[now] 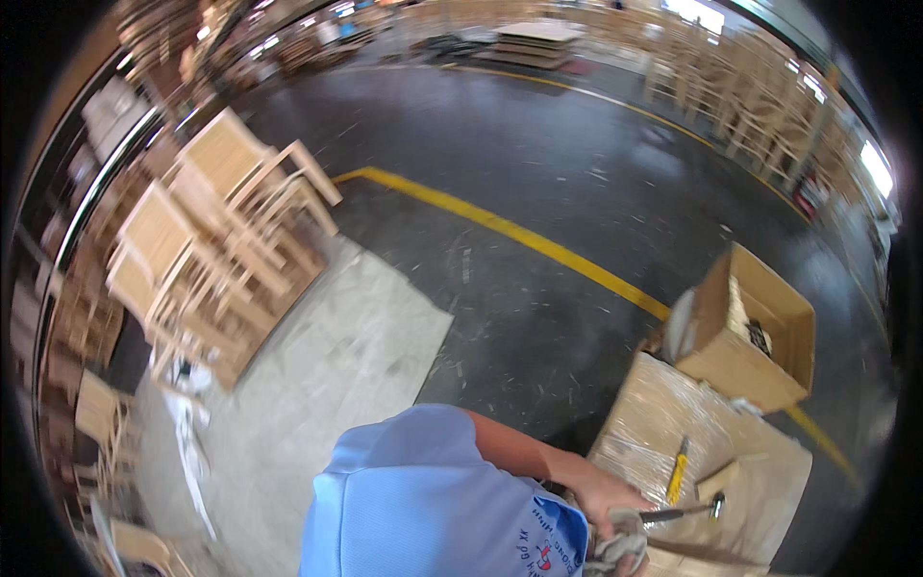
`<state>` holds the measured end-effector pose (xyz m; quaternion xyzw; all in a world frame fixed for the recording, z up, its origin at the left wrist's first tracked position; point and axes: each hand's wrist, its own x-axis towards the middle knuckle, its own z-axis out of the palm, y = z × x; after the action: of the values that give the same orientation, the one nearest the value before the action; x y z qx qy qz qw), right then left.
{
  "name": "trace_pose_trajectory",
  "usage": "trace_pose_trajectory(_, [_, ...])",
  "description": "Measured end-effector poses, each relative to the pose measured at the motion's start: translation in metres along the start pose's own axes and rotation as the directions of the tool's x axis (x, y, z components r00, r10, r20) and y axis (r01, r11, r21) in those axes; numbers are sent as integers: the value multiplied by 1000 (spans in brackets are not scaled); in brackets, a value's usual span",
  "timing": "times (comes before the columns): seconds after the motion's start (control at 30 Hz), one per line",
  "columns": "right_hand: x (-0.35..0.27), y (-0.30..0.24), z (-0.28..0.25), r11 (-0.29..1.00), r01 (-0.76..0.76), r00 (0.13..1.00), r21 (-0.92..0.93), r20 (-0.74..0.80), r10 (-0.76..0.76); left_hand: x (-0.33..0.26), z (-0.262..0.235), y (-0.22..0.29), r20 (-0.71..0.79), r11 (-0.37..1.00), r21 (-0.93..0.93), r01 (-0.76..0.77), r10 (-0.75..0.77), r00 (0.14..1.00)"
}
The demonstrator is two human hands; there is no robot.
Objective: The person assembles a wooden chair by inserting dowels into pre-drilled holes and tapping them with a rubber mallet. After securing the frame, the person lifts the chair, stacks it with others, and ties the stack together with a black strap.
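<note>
At five o'clock, the left hand [604, 492] meets grey fabric [627, 540] beside the hammer [665, 514]; I can't tell whether its fingers pinch. A firm grip, clear of the yellow tool [679, 471] toward twelve, seems wise.

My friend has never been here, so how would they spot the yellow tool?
Find the open cardboard box at right. Just below it in the picture is a plastic-wrapped surface, where the yellow tool lies. Slim and bright yellow, it differs from the dark-headed tool beside it.
</note>
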<state>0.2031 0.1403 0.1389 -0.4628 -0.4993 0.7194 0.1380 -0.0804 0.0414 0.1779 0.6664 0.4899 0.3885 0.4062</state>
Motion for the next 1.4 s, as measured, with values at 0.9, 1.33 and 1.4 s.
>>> trace_pose_trajectory(0.9, [-5, -133, 27, 391, 398, 623, -830, -68, -779, -208, -13, 25, -298, 919, -69, 388, -390, 871])
trace_pose_trajectory(1.33, [-250, -258, -174, 390, 197, 38, -900, -390, -920, -183, 54, 17, -122, 744, -274, 609, -655, 746])
trace_pose_trajectory(1.4, [-271, -286, -193, 377, 135, 53, -916, -374, -926, -165, 77, 1, -77, 713, -304, 631, -679, 730])
